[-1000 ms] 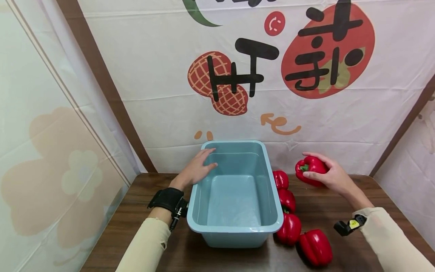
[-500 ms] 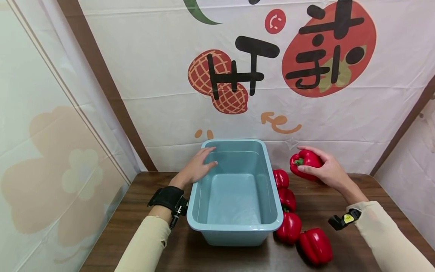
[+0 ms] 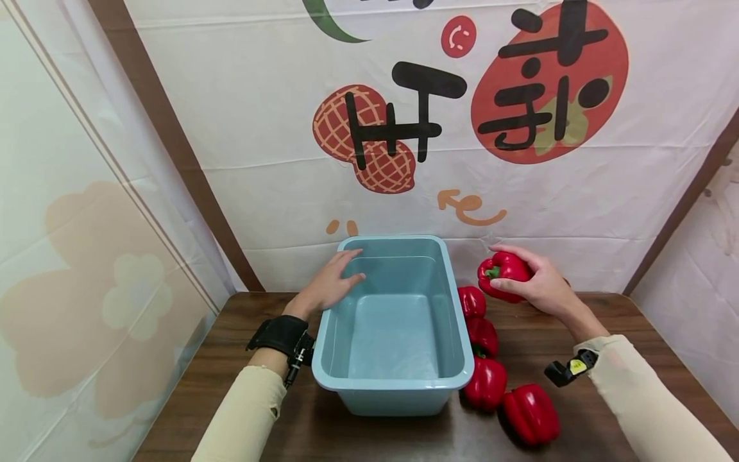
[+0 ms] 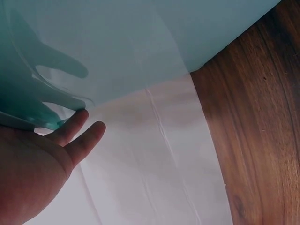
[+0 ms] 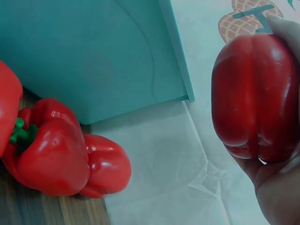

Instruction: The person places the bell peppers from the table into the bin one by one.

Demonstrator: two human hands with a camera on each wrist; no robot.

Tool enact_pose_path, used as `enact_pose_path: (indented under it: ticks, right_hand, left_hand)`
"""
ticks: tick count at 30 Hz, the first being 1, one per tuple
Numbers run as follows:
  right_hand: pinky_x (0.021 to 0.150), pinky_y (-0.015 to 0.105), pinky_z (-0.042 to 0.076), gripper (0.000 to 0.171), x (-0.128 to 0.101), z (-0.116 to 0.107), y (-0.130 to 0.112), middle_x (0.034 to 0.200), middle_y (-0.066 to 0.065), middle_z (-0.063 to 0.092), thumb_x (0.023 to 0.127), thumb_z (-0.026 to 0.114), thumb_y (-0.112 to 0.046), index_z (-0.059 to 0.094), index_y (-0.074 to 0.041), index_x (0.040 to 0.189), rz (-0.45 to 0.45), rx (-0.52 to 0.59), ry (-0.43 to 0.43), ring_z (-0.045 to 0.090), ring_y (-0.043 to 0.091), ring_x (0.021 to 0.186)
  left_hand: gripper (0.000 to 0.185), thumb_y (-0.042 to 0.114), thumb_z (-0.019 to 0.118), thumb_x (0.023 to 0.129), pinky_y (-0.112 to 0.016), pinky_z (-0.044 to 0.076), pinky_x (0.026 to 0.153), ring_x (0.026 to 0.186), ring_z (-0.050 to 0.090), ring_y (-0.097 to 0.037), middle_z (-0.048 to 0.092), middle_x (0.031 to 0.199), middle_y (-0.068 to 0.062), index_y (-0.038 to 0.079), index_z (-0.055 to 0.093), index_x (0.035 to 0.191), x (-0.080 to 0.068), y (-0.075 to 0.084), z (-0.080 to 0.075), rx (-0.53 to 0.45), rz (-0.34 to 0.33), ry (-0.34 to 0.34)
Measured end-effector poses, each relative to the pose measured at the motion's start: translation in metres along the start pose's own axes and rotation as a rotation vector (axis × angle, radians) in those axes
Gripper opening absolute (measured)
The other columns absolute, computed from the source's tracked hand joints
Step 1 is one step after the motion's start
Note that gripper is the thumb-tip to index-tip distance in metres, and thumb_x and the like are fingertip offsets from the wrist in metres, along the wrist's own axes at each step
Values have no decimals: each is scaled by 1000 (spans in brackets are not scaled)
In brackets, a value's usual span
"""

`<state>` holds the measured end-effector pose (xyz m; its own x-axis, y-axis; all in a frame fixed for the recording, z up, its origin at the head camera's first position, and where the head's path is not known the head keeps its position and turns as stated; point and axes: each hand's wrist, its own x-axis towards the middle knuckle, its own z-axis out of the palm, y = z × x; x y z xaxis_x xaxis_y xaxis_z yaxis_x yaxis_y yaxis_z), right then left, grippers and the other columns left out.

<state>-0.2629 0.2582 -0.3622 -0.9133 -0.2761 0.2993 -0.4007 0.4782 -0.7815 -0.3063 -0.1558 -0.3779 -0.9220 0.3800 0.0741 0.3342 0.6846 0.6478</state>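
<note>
the right hand (image 3: 539,285) is gripping a red pepper (image 3: 501,276), fingers curled over its top and thumb under its near side, holding it off the table (image 3: 190,378), right of the tub's (image 3: 458,308) far right corner and in front of the banner (image 3: 288,160). the pepper's green stem is pointing left, toward the tub. in the right wrist view the pepper (image 5: 255,93) is sitting in the palm, with the hand (image 5: 281,187) showing below it and a fingertip at its top.

the left hand (image 3: 329,285) is resting on the tub's far left rim, fingers straight and a little apart, reaching over the edge into the tub. in the left wrist view the fingers (image 4: 77,133) are lying under the rim (image 4: 44,119), loose, pinching nothing.

the blue tub is standing in the middle of the table, with nothing showing inside. four more peppers are lying along its right side: one (image 3: 471,301) near the far end, one (image 3: 482,335) just behind it toward the camera, a third (image 3: 486,384) by the near right corner, and a fourth (image 3: 531,414) just right of that one. the first three are sitting close against the tub wall; whether they are touching it i cannot tell.

both forearms are wearing beige sleeves, the left with a black wrist strap (image 3: 277,333).
</note>
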Motion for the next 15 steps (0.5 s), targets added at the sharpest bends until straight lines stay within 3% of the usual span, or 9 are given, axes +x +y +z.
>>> enact_pose_path:
  ticks: [15]
  right_hand:
    - [76,27,57,67,10,4,-18,135,13,52,85,77,-22,48,-18,145,-24,24,-6,47,32,117]
  left_hand:
    - [61,30,53,102,-59,29,113,146,29,-36,27,160,-13,13,30,156,1,-1,0,4,-3,2]
